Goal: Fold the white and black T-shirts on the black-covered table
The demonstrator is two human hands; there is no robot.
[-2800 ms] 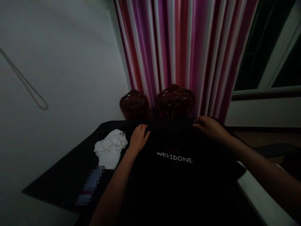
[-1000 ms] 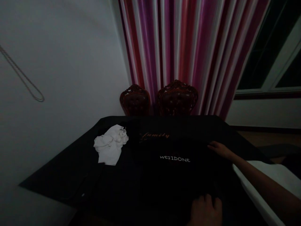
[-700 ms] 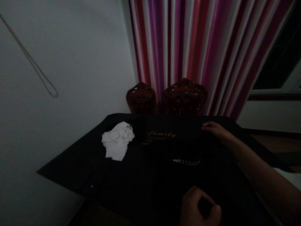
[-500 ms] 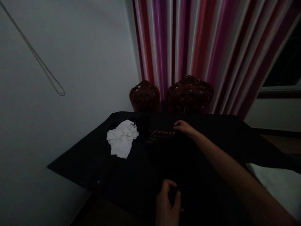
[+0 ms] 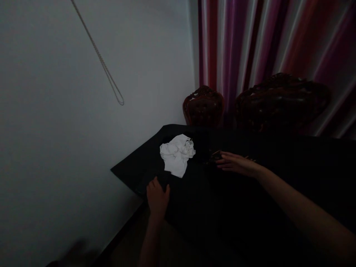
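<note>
Black-topped table (image 5: 133, 165) bearing black printed cloth (image 5: 213, 157) and a crumpled white garment (image 5: 177, 156), with two bare hands over it.
The printed cloth lies toward the table's far edge, its outline lost in the dark; the white garment sits near the far left corner. The right hand (image 5: 235, 163) reaches across the orange print, fingers extended and slightly apart; the left hand (image 5: 157, 194), thumb apart from fingers, is at a dark item (image 5: 164, 178) by the near edge. Whether either grips, I cannot tell.

Gap between left hand (image 5: 157, 196) and right hand (image 5: 236, 164); white cloth (image 5: 176, 155) obstructs its far side, chairs (image 5: 204, 107) beyond
</note>
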